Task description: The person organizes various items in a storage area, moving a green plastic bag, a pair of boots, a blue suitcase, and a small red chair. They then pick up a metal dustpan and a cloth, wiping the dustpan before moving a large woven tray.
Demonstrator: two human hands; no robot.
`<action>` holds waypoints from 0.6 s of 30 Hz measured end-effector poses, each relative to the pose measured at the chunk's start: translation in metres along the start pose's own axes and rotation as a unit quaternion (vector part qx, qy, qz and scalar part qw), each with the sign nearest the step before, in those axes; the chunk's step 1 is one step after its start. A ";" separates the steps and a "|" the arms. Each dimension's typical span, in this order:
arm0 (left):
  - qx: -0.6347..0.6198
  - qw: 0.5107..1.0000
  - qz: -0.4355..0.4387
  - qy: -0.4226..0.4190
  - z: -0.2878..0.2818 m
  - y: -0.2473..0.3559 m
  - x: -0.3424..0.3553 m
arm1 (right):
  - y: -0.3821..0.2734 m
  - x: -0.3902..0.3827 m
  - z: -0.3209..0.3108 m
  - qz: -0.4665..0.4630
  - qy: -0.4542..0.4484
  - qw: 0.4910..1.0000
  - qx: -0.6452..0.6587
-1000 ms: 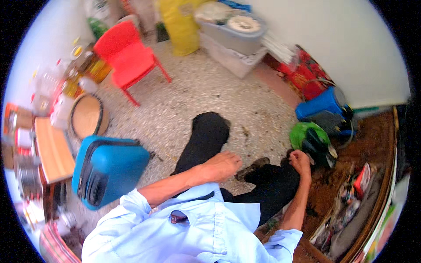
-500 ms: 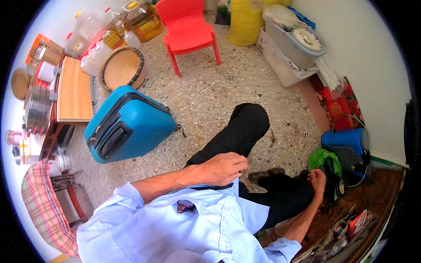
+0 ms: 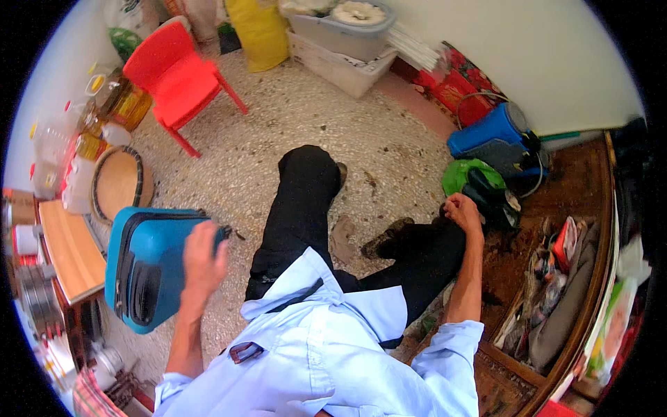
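My left hand (image 3: 203, 260) is raised at the right side of a blue hard-shell suitcase (image 3: 163, 278) with black trim. Its thumb stands apart from the fingers, slightly blurred, and nothing shows in it. I cannot tell whether it touches the case. My right hand (image 3: 464, 213) is at my right knee, fingers curled together; whatever they may hold is hidden. My black trouser legs (image 3: 299, 208) are spread in front of me. Beside my right hand lie a green plastic bag (image 3: 465, 175) and a dark bundle (image 3: 492, 201).
A red plastic chair (image 3: 182, 83) stands at the far left. Round basket (image 3: 121, 182), oil bottles (image 3: 125, 104) and a wooden-topped table (image 3: 73, 243) line the left. Far off are a yellow sack (image 3: 257, 35) and stacked bins (image 3: 340, 62). A blue cylindrical container (image 3: 490, 132) stands right, near a brown wooden seat (image 3: 570, 187).
My left hand has swung left from my lap to the suitcase, its fingers opening. The view has turned right, shifting the room leftward. My right hand stays at the knee.
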State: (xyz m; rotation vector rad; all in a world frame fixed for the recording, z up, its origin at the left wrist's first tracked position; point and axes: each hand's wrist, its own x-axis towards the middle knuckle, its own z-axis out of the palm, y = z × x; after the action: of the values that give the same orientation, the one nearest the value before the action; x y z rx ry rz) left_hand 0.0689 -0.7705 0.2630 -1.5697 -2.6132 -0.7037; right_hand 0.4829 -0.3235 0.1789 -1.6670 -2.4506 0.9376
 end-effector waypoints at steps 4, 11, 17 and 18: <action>0.202 0.971 -0.089 0.094 -0.056 -0.065 -0.029 | 0.005 -0.007 -0.004 -0.009 0.028 0.999 0.026; 0.338 0.890 -0.270 0.143 -0.115 -0.140 -0.100 | -0.008 -0.005 0.000 -0.012 -0.014 0.999 0.039; 0.319 0.892 -0.294 0.124 -0.106 -0.147 -0.120 | -0.004 -0.008 0.000 -0.010 0.022 0.996 0.089; 0.303 0.898 -0.292 0.126 -0.108 -0.155 -0.122 | -0.004 -0.008 0.001 -0.011 0.023 0.995 0.097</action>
State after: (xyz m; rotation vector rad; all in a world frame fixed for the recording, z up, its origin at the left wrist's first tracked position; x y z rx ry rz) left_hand -0.0242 -0.9753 0.2739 -0.4946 -2.6993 -0.0387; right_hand 0.4826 -0.3318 0.1819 -1.5762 -2.2624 1.0822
